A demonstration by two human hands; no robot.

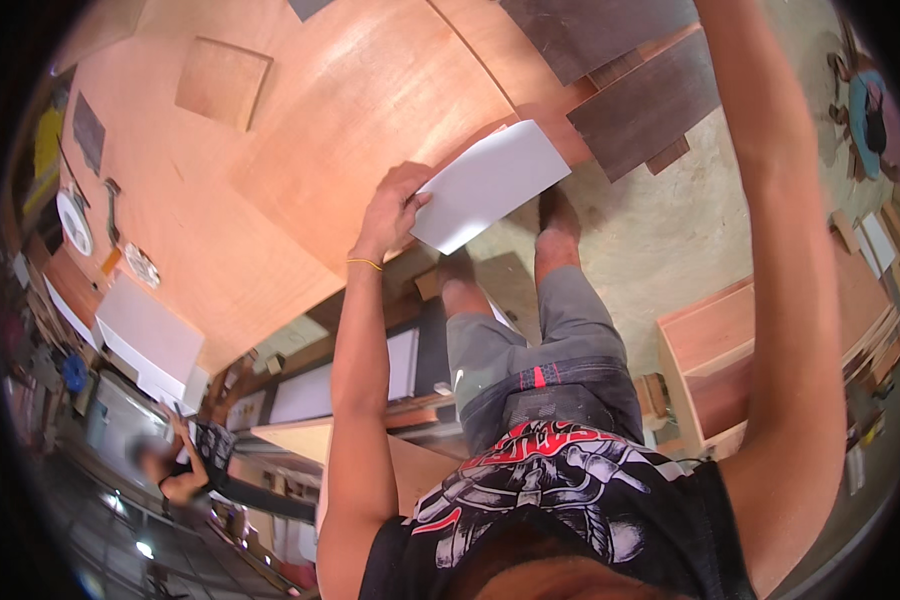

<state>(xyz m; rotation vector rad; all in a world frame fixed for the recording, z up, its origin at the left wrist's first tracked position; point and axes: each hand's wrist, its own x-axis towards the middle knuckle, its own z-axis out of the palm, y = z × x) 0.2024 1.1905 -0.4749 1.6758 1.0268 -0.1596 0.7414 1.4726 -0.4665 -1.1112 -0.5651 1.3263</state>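
Now, look at the left hand (398, 205): its grip is closed on one end of a white panel (495, 185), thumb laid over the pale face, with the fingers beneath mostly hidden. That panel sits aslant in front of the person, its far end reaching out over the lower legs (558, 245), past the near edge of the plywood tabletop (320, 110). And there's the worry! One end held, the other with no hand on it; if that thumb slackens, the free end could tip and drop toward the shins or the concrete floor (710, 220), and a corner could chip.

Over on the right, the right arm (785, 230) stretches up and out of view, so whether the right hand is empty or full, I cannot tell. A long reach like that could twist the body and swing the panel sideways, perhaps into the dark boards (650, 105) close by its far end, scuffing that clean white face. Bare skin on a board edge, too: a sudden slide could nick the palm.

Farther left, a tool (111, 210) and a white ring-shaped roll (74, 222) lie well apart from the panel, so a snag there looks unlikely.
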